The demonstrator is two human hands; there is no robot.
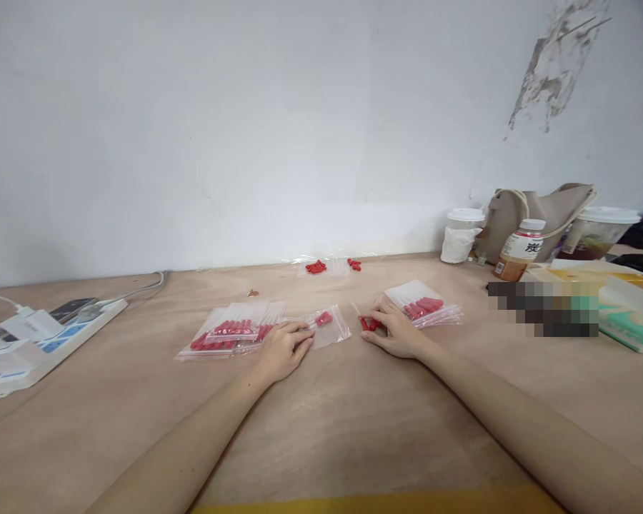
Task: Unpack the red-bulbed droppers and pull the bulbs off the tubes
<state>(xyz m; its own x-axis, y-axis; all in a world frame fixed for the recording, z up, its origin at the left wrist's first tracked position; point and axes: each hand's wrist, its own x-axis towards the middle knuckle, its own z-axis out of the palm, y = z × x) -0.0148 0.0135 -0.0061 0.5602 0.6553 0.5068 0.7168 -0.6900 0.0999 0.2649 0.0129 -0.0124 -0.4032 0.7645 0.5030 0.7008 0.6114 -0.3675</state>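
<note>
Both forearms angle in from the bottom, hands low over the tabletop point(348, 428). Left hand point(285, 350) lies palm down, fingers bent at the edge of a clear plastic bag point(333, 334) with stubby red bits point(324, 319) inside; can't tell if it's pinching. Right hand point(396, 332) curls over smooth, rounded red pieces point(364, 324) on the table (gripping or just touching, can't tell). Glossy, flat filled bags lie beside each hand: left stack point(241, 313), right stack point(411, 293).
</note>
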